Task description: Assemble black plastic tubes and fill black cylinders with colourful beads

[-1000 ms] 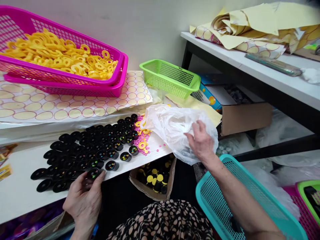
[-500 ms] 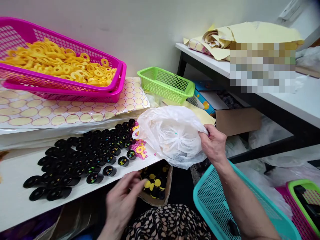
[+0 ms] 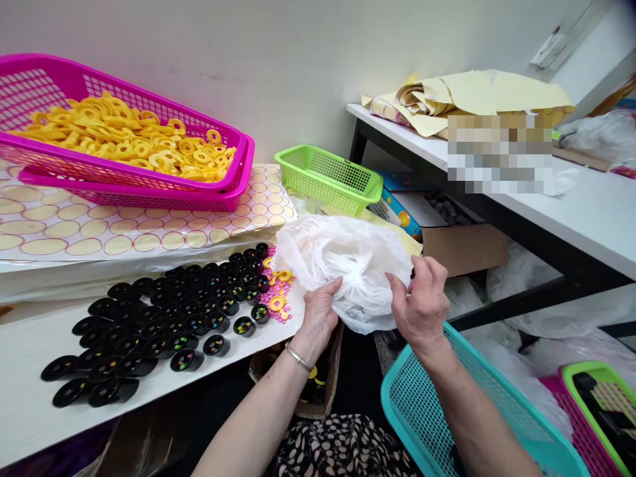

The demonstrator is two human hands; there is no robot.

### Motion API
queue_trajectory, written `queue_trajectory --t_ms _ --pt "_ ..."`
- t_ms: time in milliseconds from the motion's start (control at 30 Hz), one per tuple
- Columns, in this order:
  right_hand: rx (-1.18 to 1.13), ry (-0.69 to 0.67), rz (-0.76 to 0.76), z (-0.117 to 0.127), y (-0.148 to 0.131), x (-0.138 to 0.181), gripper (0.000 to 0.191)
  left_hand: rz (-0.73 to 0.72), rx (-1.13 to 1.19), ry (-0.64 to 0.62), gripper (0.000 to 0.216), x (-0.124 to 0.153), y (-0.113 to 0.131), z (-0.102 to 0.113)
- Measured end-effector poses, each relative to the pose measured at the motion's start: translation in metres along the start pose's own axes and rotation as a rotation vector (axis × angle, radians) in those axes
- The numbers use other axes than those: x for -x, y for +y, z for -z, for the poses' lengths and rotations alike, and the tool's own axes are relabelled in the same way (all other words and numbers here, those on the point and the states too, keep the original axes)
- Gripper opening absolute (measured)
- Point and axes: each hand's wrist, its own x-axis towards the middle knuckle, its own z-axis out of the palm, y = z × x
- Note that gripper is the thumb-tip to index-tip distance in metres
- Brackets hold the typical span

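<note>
A crumpled white plastic bag point(image 3: 342, 245) sits bunched at the right end of the white work surface. My left hand point(image 3: 320, 315), with a bracelet on its wrist, grips the bag's near edge, thumb on top; its other fingers are hidden beneath. At the bag's right edge, my right hand point(image 3: 422, 301) keeps curled fingers on the plastic, with the thumb raised toward its middle. Left of the bag lie small pink beads point(image 3: 284, 288) and yellow ring pieces point(image 3: 276, 303). Rows of black cups point(image 3: 193, 323), several holding coloured bits, stand farther left.
A magenta basket point(image 3: 243, 172) of yellow rings rests on circle-printed sheets point(image 3: 119, 246). Behind the bag is a green basket point(image 3: 322, 192). A turquoise basket point(image 3: 392, 391) stands low at right, beside a table point(image 3: 591, 205). Below the work surface is a carton point(image 3: 334, 371) with black and yellow pieces.
My left hand has moved up and right from above the carton to the bag's near edge. My right hand stays at the bag's right side, its thumb now lifted.
</note>
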Motion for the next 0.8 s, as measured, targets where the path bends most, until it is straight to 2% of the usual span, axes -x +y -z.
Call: queue_trajectory --t_ms 67,133,200,300,433,600,800 --pt "-0.11 -0.107 0.119 -0.013 -0.004 0.0 0.016 -0.006 -0.012 0.005 0.038 -0.006 -0.005 0.001" --pt "-0.287 -0.289 0.157 -0.032 -0.004 -0.002 0.019 -0.016 -0.022 -0.002 0.04 -0.009 -0.007 0.002" --pt "-0.406 -0.428 0.107 -0.056 0.001 -0.004 0.02 -0.026 -0.032 0.002 0.041 -0.013 -0.008 0.004" --pt "-0.421 -0.548 0.005 -0.087 0.012 -0.004 0.018 -0.047 -0.03 0.026 0.044 -0.017 -0.009 0.005" --pt "-0.386 -0.588 -0.029 -0.105 0.018 0.006 0.018 -0.05 -0.007 0.023 0.036 -0.021 -0.009 0.003" --pt "-0.476 -0.585 0.029 -0.103 0.019 0.013 0.02 -0.058 -0.023 -0.037 0.041 -0.028 -0.012 0.0" --pt "-0.63 -0.648 -0.001 -0.101 0.023 0.01 0.018 -0.035 -0.058 0.031 0.04 -0.038 -0.016 0.003"
